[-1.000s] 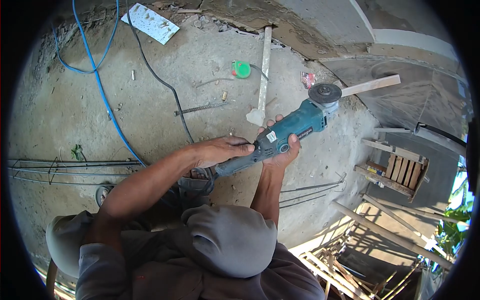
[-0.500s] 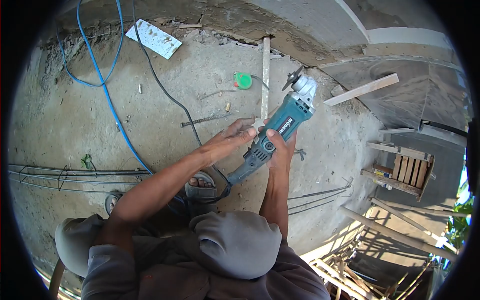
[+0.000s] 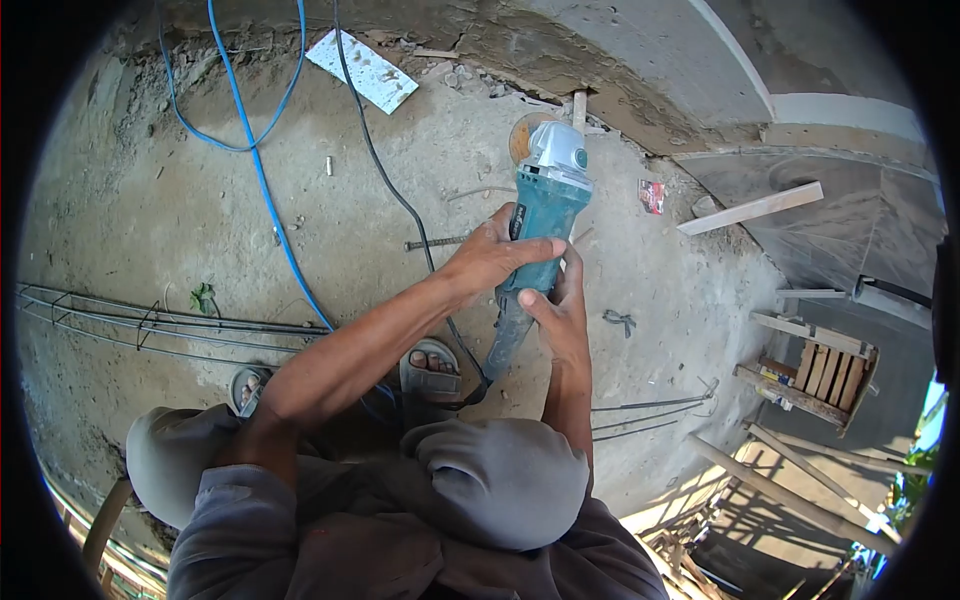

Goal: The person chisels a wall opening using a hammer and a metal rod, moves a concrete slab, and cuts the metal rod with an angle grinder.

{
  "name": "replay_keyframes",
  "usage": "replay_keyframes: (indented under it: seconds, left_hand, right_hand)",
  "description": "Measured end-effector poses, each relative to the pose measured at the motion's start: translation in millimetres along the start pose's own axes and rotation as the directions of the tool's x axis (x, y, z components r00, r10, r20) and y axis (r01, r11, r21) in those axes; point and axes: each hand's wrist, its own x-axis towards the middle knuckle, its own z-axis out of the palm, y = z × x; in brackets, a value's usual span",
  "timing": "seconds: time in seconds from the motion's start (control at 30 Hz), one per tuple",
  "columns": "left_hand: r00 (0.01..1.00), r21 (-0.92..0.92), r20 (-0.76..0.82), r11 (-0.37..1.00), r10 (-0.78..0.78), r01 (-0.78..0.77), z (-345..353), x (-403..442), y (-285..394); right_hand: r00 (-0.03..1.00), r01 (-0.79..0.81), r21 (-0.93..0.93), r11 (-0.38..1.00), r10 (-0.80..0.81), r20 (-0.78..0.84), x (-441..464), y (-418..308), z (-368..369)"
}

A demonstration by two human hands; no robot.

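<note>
Handle (image 3: 508, 348) toward us, we hold the grinder (image 3: 550, 205) above the concrete floor (image 3: 640, 350): the grip of our right hand (image 3: 564, 315) clasps it from the right, that of our left hand (image 3: 497, 257) clasps it farther up; we do well to hold firmly, clear of the disc (image 3: 521, 138) beyond.
</note>
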Motion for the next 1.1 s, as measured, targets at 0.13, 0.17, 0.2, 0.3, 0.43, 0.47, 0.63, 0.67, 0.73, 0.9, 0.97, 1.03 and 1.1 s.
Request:
replay_keyframes:
  seconds: [0.13,0.17,0.2,0.3,0.43,0.47,0.63,0.67,0.73,0.9,0.97,1.03,1.1]
  left_hand:
    - [0.999,-0.02,0.016,0.999,-0.049,0.049,-0.8,-1.0,-2.9]
    - [0.996,-0.02,0.029,0.996,-0.083,0.084,-0.7,-1.0,-3.6]
    - [0.992,-0.02,0.042,0.993,-0.117,0.118,-0.6,-1.0,-4.0]
    - [0.993,0.087,0.034,0.99,-0.116,0.112,0.8,2.9,-8.4]
    - [0.999,0.175,0.021,0.983,0.044,-0.047,0.7,7.4,-19.2]
    - [0.999,0.169,0.026,0.985,0.036,-0.04,1.5,6.6,-18.7]
    - [0.993,0.213,-0.117,0.977,0.01,0.015,14.3,4.1,-22.7]
    - [0.989,0.179,-0.151,0.984,0.009,0.018,16.0,4.9,-26.3]
    - [0.988,0.155,-0.151,0.988,-0.001,0.024,16.4,6.7,-29.2]
    - [0.991,0.107,-0.128,0.994,0.033,-0.019,13.0,7.2,-26.9]
    - [0.988,0.1,-0.15,0.995,0.042,-0.027,12.6,6.8,-24.0]
    - [0.985,0.12,-0.155,0.991,0.072,-0.054,15.9,6.2,-25.2]
    - [0.983,0.141,-0.159,0.988,0.093,-0.07,16.5,6.6,-27.0]
  right_hand:
    - [0.996,-0.093,0.029,0.995,0.092,0.022,-7.7,17.2,-0.9]
    - [0.994,-0.107,0.043,0.993,0.107,0.008,-5.5,19.9,-3.7]
    - [0.993,-0.119,0.059,0.991,0.119,-0.005,-4.3,22.0,-5.7]
    - [0.986,-0.126,0.008,0.992,0.126,-0.111,-2.5,22.3,-3.1]
    - [0.971,-0.16,0.004,0.987,0.158,-0.177,-7.1,22.8,-2.8]
    - [0.969,-0.16,-0.026,0.987,0.152,-0.193,-7.4,25.8,-4.0]
    - [0.968,-0.115,-0.298,0.948,0.039,-0.249,-12.2,22.5,7.9]
    - [0.958,-0.158,-0.369,0.916,0.052,-0.281,-13.7,14.2,13.9]
    - [0.95,-0.193,-0.44,0.877,0.055,-0.306,-15.4,10.0,19.3]
    - [0.939,-0.216,-0.626,0.75,-0.018,-0.345,-37.4,26.3,10.8]
    - [0.944,-0.245,-0.542,0.803,0.07,-0.323,-44.5,45.2,3.8]
    - [0.948,-0.288,-0.41,0.865,0.199,-0.247,-43.0,49.9,2.0]
    - [0.96,-0.243,-0.342,0.908,0.173,-0.221,-42.1,53.9,1.7]
